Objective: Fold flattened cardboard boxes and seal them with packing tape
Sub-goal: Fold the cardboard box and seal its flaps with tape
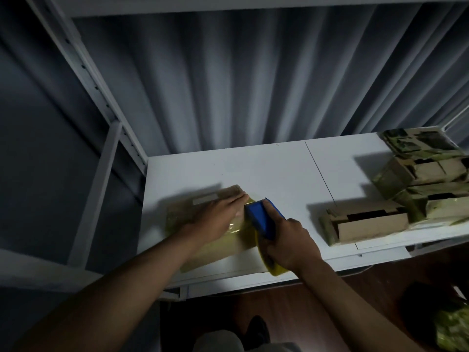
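On the white table (266, 171) we press the box (203, 224) flat with our left hand (218, 212), fingers straight, while our right hand (289, 240) grips the tape dispenser (261, 217) beside it; tape may wrinkle if the box slides.

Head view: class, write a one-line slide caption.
Left hand flattens cardboard box; right hand grips blue tape dispenser.

On the shelf (279, 168) before us, a cardboard box (203, 224) lies at the left near the front edge. Our left hand (215, 212) lies flat on it; our right hand (291, 240) holds the tape dispenser (261, 217) just beside it. A stack of boxes (418, 179) sits far right, a curtain (228, 85) behind.
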